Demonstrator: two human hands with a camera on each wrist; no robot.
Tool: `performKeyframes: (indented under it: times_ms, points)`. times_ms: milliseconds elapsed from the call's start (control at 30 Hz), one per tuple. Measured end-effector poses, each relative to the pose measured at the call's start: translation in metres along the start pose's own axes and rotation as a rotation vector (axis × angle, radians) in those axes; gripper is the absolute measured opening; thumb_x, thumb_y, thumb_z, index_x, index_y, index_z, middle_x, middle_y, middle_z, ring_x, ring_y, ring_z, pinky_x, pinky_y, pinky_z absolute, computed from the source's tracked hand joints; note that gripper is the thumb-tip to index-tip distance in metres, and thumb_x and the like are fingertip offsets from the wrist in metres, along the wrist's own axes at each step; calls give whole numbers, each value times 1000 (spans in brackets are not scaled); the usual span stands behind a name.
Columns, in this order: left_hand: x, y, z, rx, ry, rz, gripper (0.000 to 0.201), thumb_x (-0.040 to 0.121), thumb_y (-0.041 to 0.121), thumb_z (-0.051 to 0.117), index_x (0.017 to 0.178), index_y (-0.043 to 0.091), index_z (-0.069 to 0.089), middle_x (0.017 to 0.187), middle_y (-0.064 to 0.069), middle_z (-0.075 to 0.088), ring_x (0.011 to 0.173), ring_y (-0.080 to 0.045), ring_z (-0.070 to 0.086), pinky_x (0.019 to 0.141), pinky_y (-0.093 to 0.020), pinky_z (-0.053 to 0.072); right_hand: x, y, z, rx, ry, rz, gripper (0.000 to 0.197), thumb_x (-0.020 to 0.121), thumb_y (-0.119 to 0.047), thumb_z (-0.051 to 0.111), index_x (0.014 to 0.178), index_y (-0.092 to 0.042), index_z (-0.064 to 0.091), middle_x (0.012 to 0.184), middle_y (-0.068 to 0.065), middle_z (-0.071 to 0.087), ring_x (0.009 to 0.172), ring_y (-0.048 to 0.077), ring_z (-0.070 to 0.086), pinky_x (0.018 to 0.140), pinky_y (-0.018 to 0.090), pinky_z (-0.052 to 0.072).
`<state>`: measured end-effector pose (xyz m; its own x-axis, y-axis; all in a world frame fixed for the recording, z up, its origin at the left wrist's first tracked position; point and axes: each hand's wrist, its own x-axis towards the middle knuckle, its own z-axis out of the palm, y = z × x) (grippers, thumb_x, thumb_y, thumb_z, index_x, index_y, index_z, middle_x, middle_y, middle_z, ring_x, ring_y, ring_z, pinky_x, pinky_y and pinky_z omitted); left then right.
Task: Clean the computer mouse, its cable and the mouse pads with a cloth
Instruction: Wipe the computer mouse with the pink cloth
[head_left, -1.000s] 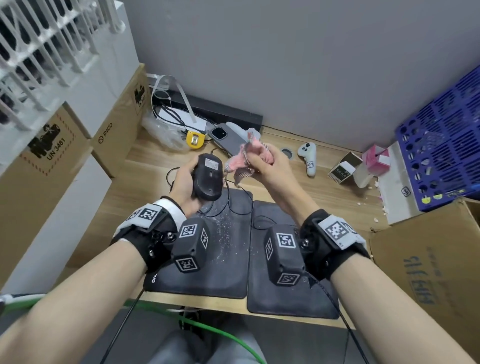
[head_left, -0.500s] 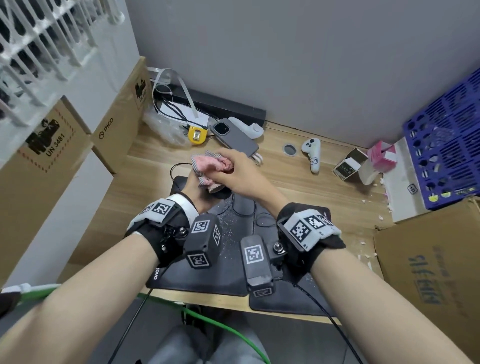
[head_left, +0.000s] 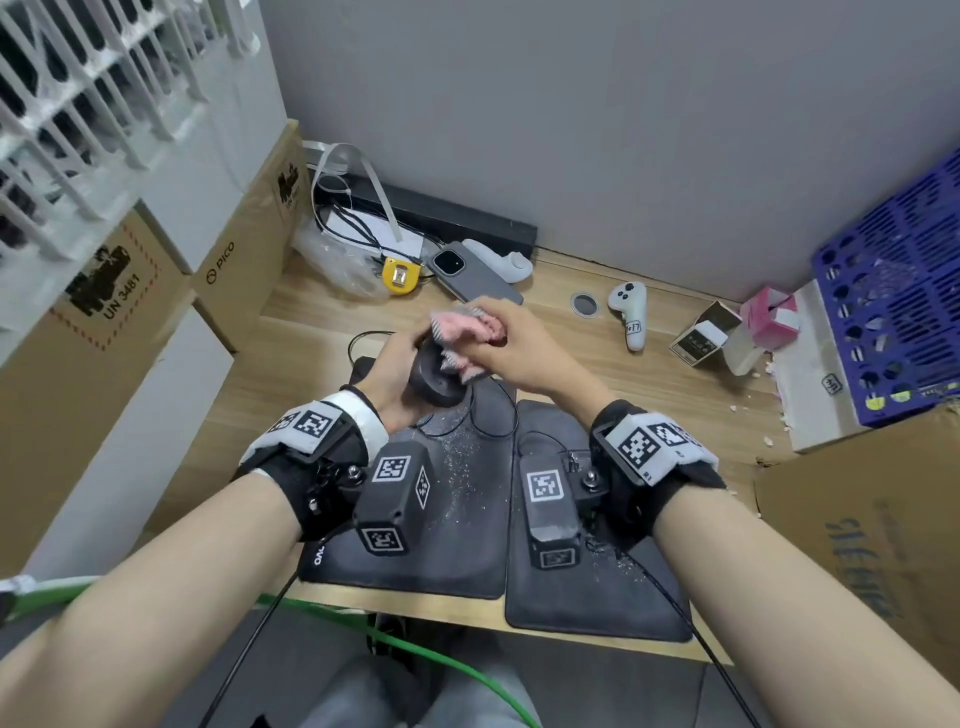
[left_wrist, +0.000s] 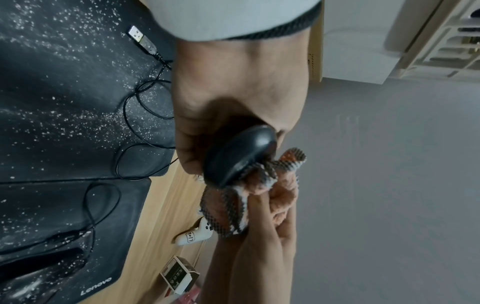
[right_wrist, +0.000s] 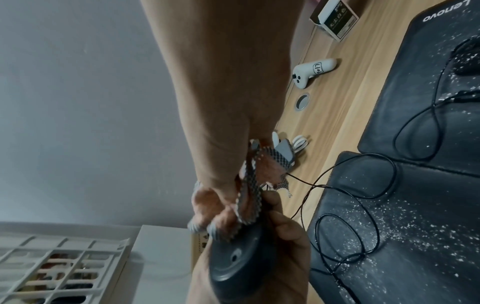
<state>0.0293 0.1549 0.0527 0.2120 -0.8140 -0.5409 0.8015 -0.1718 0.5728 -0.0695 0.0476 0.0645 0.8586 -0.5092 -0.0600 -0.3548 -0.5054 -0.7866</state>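
Two mouse pads (head_left: 415, 525): our largest job is not yet done; they lie side by side on the desk (head_left: 311, 364), touching along one edge, and both carry white specks.
Cable (left_wrist: 135, 127): it loops loosely across the speckled pads, its plug lying on one of them; we see nothing to say it has been wiped.
Cloth (head_left: 467, 332): pink, bunched up, pressed against the mouse.
Mouse (head_left: 434, 376): we hold it in the air above the far edge of the pads, tipped on its side, with the cloth on its upper part.
Left hand (head_left: 395, 374): our fingers are curled round the mouse, gripping it.
Right hand (head_left: 524, 348): closed round the bunched cloth, rubbing it on the mouse.
Progress: we judge we are early, at the first item; cable and pads remain.
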Motion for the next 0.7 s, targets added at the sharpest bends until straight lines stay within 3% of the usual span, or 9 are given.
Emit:
performKeyframes:
  times_ms: [100, 200, 233, 300, 367, 433, 567, 633, 700]
  points:
    - [-1, -1, 0, 93, -29, 36, 42, 100, 45, 37, 109, 13, 63, 108, -7, 65, 90, -16, 61, 82, -29, 48, 8, 9, 5, 39, 140, 122, 11, 84, -26, 63, 86, -31, 54, 73, -11, 55, 61, 8, 46, 58, 27, 35]
    - [1, -2, -1, 168, 45, 41, 44, 98, 53, 35, 92, 22, 65, 79, 3, 71, 71, -10, 63, 66, -24, 49, 8, 3, 11, 50, 155, 128, 9, 85, -28, 61, 82, -33, 54, 73, -10, 57, 65, 13, 53, 62, 35, 46]
    - [3, -1, -3, 174, 84, 51, 44, 99, 53, 35, 88, 21, 64, 71, 4, 70, 64, -8, 63, 61, -21, 51, 6, -4, 12, 48, 115, 116, 9, 86, -27, 61, 86, -33, 55, 78, -9, 60, 70, 14, 57, 66, 37, 50]
    - [4, -1, -8, 112, 138, 64, 47, 103, 43, 33, 78, 15, 61, 58, 0, 67, 48, -11, 62, 48, -19, 52, 0, -20, 14, 29, -67, 78, 12, 90, -21, 62, 92, -30, 54, 82, -9, 59, 67, 4, 54, 61, 21, 47]
    - [5, 1, -16, 49, 99, 60, 58, 106, 27, 27, 63, 7, 60, 51, -6, 61, 37, -17, 56, 37, -20, 47, -7, -33, 16, 22, -236, 23, 7, 91, -13, 63, 93, -16, 57, 85, -3, 60, 66, 0, 51, 59, 13, 42]
    - [9, -2, -17, 55, 56, 69, 68, 107, 20, 22, 52, 6, 59, 47, -8, 56, 30, -20, 49, 33, -19, 42, -10, -35, 17, 14, -225, 5, 12, 89, -11, 64, 95, -3, 58, 90, 8, 62, 70, 8, 52, 64, 16, 42]
    - [11, -7, -4, 112, 70, 94, 42, 104, 30, 32, 78, 10, 58, 56, -4, 63, 43, -16, 59, 41, -20, 47, -3, -24, 19, -12, 48, 90, 10, 88, -21, 65, 86, -17, 56, 84, 1, 62, 80, 20, 57, 72, 32, 44]
    - [13, -10, -4, 143, 66, 97, 53, 103, 48, 27, 96, 10, 62, 71, -6, 69, 60, -15, 66, 53, -25, 55, 3, -21, 19, 40, 136, 153, 13, 88, -22, 63, 84, -18, 51, 79, -3, 58, 75, 17, 54, 69, 33, 43]
    - [15, -9, -11, 216, 38, 109, 61, 100, 53, 21, 113, 8, 60, 87, -6, 70, 72, -12, 66, 63, -25, 54, 8, -18, 17, 47, 198, 205, 15, 89, -24, 60, 84, -15, 49, 77, -3, 55, 75, 18, 52, 69, 35, 43]
